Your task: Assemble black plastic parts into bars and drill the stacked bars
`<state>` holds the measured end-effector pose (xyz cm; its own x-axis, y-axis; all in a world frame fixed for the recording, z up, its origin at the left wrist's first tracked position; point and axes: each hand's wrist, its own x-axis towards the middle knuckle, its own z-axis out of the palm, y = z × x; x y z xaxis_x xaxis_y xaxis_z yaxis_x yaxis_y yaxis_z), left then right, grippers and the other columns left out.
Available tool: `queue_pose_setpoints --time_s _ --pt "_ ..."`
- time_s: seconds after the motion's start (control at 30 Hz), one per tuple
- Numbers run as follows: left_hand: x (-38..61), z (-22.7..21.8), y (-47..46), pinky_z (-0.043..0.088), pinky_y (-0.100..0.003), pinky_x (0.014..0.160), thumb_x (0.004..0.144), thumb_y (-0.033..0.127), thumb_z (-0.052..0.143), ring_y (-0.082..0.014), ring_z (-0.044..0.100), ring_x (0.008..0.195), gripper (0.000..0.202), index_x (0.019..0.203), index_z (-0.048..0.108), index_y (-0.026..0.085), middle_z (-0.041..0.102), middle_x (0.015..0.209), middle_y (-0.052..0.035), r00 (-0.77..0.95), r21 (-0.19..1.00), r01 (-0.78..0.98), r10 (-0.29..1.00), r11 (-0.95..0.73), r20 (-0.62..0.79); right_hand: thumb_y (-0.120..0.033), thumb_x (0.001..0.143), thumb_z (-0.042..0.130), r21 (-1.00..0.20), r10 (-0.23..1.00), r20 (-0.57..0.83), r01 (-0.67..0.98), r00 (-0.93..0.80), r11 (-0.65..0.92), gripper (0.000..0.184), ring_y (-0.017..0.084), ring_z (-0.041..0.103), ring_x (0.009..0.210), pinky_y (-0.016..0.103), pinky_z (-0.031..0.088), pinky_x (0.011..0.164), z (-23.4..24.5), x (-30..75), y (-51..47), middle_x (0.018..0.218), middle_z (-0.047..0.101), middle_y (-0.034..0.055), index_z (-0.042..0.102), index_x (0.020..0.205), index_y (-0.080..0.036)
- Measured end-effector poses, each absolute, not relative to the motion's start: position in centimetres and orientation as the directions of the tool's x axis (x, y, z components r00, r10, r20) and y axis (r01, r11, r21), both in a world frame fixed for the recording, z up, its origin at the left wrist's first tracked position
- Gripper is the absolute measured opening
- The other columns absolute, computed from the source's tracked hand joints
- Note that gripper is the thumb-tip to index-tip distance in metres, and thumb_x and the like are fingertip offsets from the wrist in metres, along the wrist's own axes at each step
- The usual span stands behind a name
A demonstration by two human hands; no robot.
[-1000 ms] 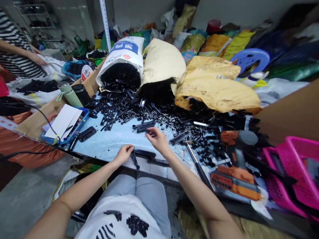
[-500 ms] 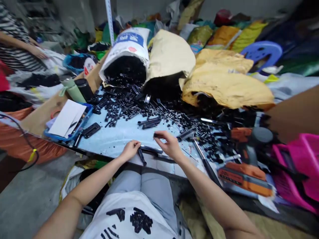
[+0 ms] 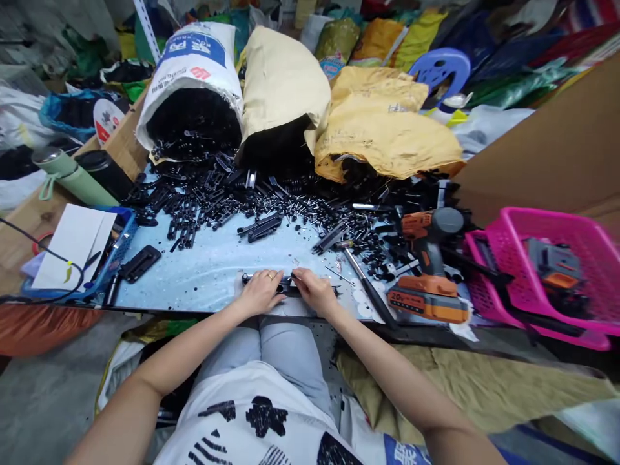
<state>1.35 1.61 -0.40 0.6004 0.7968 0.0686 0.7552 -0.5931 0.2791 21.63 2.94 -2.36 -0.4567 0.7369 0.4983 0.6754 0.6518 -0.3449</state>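
Note:
A long, narrow black part (image 3: pixel 289 284) lies at the front edge of the blue-covered table (image 3: pixel 208 265). My left hand (image 3: pixel 261 294), with a ring on one finger, is closed over its left portion, so much of it is covered. At its right portion my right hand (image 3: pixel 314 292) is closed in a pinch, and what the fingertips hold is too small to make out. Just beyond both hands sits a small stack of black strip-shaped parts (image 3: pixel 261 227). A hammer (image 3: pixel 368 284) with a dark handle and a thin rod (image 3: pixel 339 276) lie to the right.
An orange cordless drill (image 3: pixel 429 271) stands at the right, beside a pink basket (image 3: pixel 557 226). Three sacks, among them a white one (image 3: pixel 194 58), spill black parts at the back. Left are a blue tray (image 3: pixel 128 236), a green bottle (image 3: pixel 72 177) and a black plate (image 3: pixel 140 263).
Both hands have come closer together over the long black part. My right hand has lowered from above the table to it. The view has swung to the right.

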Motion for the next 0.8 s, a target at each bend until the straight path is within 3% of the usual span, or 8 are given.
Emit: queue_pose_setpoints --time_s 0.1,0.17,0.33,0.43,0.5,0.6,0.7,0.8 --pt "1.2 -0.6 1.9 0.040 -0.040 0.087 0.086 0.045 0.050 -0.0275 0.049 0.105 0.053 0.126 0.040 0.012 0.054 0.112 -0.0142 0.615 0.296 0.744 0.787 -0.599 0.045 -0.017 0.092 0.040 -0.190 0.646 0.476 0.647 -0.597 0.738 0.028 0.014 0.067 0.082 0.021 0.052 0.065 -2.5 22.3 3.2 0.104 0.068 0.0093 0.061 0.110 -0.016" --pt "1.1 -0.6 2.1 0.040 -0.039 0.086 0.085 0.047 0.051 -0.0270 0.049 0.104 0.051 0.123 0.043 0.013 0.055 0.111 -0.0133 0.625 0.301 0.737 0.780 -0.605 0.037 -0.017 0.092 0.040 -0.154 0.605 0.459 0.613 -0.651 0.775 0.028 0.014 0.067 0.080 0.022 0.052 0.066 -2.9 22.5 3.4 0.104 0.068 0.0090 0.061 0.111 -0.016" --pt "1.3 -0.5 2.6 0.040 -0.040 0.084 0.079 0.056 0.055 -0.0275 0.050 0.101 0.057 0.117 0.047 0.013 0.055 0.106 -0.0123 0.602 0.300 0.758 0.798 -0.579 0.021 -0.035 0.092 0.046 -0.221 0.582 0.427 0.544 -0.692 0.809 0.035 0.017 0.062 0.096 0.028 0.050 0.080 -3.4 22.9 3.5 0.113 0.064 0.0101 0.055 0.120 -0.015" --pt "1.4 -0.2 2.6 0.040 -0.039 0.085 0.076 0.062 0.054 -0.0278 0.050 0.101 0.064 0.116 0.048 0.012 0.056 0.108 -0.0130 0.625 0.306 0.740 0.780 -0.599 0.014 -0.042 0.092 0.044 -0.235 0.589 0.331 0.539 -0.737 0.808 0.043 0.019 0.059 0.092 0.031 0.048 0.078 -3.1 23.4 3.7 0.109 0.064 0.0104 0.051 0.125 -0.015" --pt "1.1 0.1 2.2 0.039 -0.039 0.088 0.078 0.062 0.052 -0.0279 0.049 0.104 0.067 0.120 0.045 0.011 0.055 0.113 -0.0145 0.648 0.281 0.730 0.762 -0.624 0.008 -0.043 0.092 0.041 -0.209 0.557 0.265 0.517 -0.787 0.830 0.045 0.018 0.058 0.088 0.030 0.045 0.075 -2.7 23.7 4.1 0.102 0.065 0.0093 0.049 0.127 -0.016" --pt "-0.1 0.5 1.4 0.033 -0.040 0.095 0.086 0.052 0.047 -0.0288 0.044 0.116 0.064 0.132 0.036 0.009 0.045 0.132 -0.0178 0.712 0.147 0.694 0.702 -0.704 0.001 -0.050 0.091 0.040 -0.091 0.550 0.221 0.544 -0.806 0.834 0.049 0.019 0.056 0.088 0.030 0.040 0.072 -2.4 24.2 4.4 0.107 0.062 0.0113 0.049 0.126 -0.016" --pt "-1.3 0.5 0.9 0.033 -0.040 0.094 0.090 0.045 0.042 -0.0297 0.042 0.118 0.061 0.136 0.031 0.008 0.035 0.141 -0.0199 0.757 0.001 0.653 0.653 -0.757 -0.030 -0.062 0.086 0.039 0.038 0.651 0.274 0.684 -0.708 0.728 0.058 0.021 0.055 0.081 0.030 0.036 0.067 -2.8 24.6 4.4 0.093 0.064 0.0135 0.061 0.105 -0.012" --pt "-1.6 0.3 1.8 0.041 -0.036 0.081 0.091 0.048 0.038 -0.0273 0.053 0.103 0.058 0.132 0.039 0.007 0.050 0.126 -0.0206 0.730 -0.002 0.682 0.681 -0.731 -0.052 -0.068 0.083 0.037 0.065 0.687 0.306 0.735 -0.659 0.675 0.061 0.017 0.052 0.064 0.028 0.031 0.060 -3.0 24.8 4.2 0.062 0.058 0.0084 0.061 0.070 -0.014"
